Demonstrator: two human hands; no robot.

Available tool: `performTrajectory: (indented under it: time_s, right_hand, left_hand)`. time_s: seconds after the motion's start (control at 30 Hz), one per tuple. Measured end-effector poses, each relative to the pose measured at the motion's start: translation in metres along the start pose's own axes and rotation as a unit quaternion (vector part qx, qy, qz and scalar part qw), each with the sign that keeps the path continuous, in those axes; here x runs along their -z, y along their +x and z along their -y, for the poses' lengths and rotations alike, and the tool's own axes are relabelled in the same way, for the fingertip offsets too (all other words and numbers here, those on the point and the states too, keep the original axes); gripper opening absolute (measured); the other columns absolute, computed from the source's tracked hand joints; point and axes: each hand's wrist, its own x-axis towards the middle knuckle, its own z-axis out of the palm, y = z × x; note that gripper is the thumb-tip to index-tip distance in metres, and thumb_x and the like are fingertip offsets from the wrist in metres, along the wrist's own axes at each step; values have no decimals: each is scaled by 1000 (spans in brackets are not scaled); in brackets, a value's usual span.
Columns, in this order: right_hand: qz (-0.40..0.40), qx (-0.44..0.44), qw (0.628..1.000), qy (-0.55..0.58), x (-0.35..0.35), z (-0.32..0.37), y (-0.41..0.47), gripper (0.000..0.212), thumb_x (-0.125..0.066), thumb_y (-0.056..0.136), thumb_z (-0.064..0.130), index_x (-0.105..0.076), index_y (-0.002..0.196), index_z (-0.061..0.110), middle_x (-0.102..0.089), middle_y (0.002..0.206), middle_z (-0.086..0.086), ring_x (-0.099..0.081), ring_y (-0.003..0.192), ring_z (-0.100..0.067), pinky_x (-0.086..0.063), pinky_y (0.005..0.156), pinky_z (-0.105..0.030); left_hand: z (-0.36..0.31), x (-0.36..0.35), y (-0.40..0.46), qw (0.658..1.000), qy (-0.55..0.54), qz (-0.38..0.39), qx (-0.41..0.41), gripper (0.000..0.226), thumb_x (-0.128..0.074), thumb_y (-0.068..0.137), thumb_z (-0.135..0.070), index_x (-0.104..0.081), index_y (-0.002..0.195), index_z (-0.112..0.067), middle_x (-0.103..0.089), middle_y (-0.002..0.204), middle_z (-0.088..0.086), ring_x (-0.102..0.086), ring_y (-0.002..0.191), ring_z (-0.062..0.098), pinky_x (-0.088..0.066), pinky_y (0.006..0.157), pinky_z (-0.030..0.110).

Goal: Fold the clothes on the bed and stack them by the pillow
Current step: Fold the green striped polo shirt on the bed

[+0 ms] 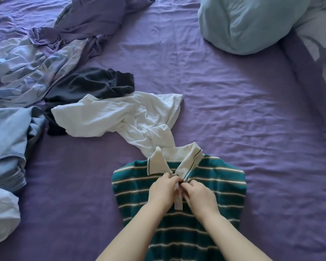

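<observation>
A green striped polo shirt [179,194] lies flat, front up, on the purple bedsheet [224,110] at about 6 o'clock in the view, its white collar [175,161] pointing toward 12 o'clock. Both hands meet over the white button placket [178,204] just below the collar: the left hand [163,193] has its fingers curled and pinches the placket's left edge, and the right hand [198,196] pinches the cloth from the other side, the fingertips of the two almost touching at a small dark spot that may be a button, too small to be sure. A crumpled white T-shirt [120,115] lies at 11 o'clock from the polo, its lower end tucked under or against the collar. Partly under the white shirt, further toward 10 o'clock, sits a dark navy garment [90,85]. At 10 to 11 o'clock, near the upper left edge, lies a rumpled heap of lilac and pale blue patterned cloth [45,49]. At 9 o'clock a light blue denim garment [8,138] is bunched at the left edge, with a pale bundle [2,213] below it at 8 o'clock. The light blue pillow [252,23] rests at 1 o'clock, well apart from the polo, and no folded clothes lie beside it
</observation>
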Motion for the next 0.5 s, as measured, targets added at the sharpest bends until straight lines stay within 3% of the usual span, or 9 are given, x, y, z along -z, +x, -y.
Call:
performTrajectory:
  time_s: [0.13, 0.27, 0.37, 0.43, 0.5]
  right_hand:
    - [-13, -12, 1000, -22, -5, 2, -5, 5, -66, 84, 27, -67, 89, 26, -61, 77, 6, -56, 67, -15, -34, 51, -24]
    - [-37, -42, 998, 4, -3, 4, -9, 16, -79, 70, 22, -64, 75, 23, -58, 75, 6, -53, 61, -13, -32, 46, -19]
    - [-51, -51, 997, 19, 1, 5, -8, 9, -74, 78, 25, -66, 80, 21, -56, 85, 4, -54, 71, -14, -38, 52, -22]
    - [-30, -64, 996, 45, 4, 7, -5, 11, -60, 89, 31, -65, 96, 23, -55, 98, 6, -54, 85, -13, -37, 60, -23]
    - [-4, -72, 994, 82, 5, 10, -1, 18, -50, 94, 35, -62, 104, 25, -56, 105, 8, -55, 93, -13, -37, 65, -25]
  left_hand:
    - [8, 0, 3, 998, 57, 7, -33, 35, -53, 91, -20, -51, 125, -28, -48, 116, 1, -54, 102, 24, -45, 76, 34]
    - [12, 4, 1, 989, 128, -8, -80, 22, -67, 79, -15, -56, 98, -15, -47, 108, 3, -51, 96, 23, -40, 57, 31]
    - [17, 9, 2, 972, 173, -27, -154, 31, -86, 53, -17, -62, 73, -19, -58, 97, 1, -56, 74, 19, -42, 44, 25]
    - [17, 7, 0, 975, 142, -15, -171, 18, -74, 74, -18, -64, 88, -18, -59, 108, 1, -59, 82, 21, -46, 54, 29]
    - [18, 7, -2, 975, 143, -24, -166, 16, -54, 92, -19, -60, 107, -17, -57, 109, 1, -58, 92, 22, -39, 62, 30]
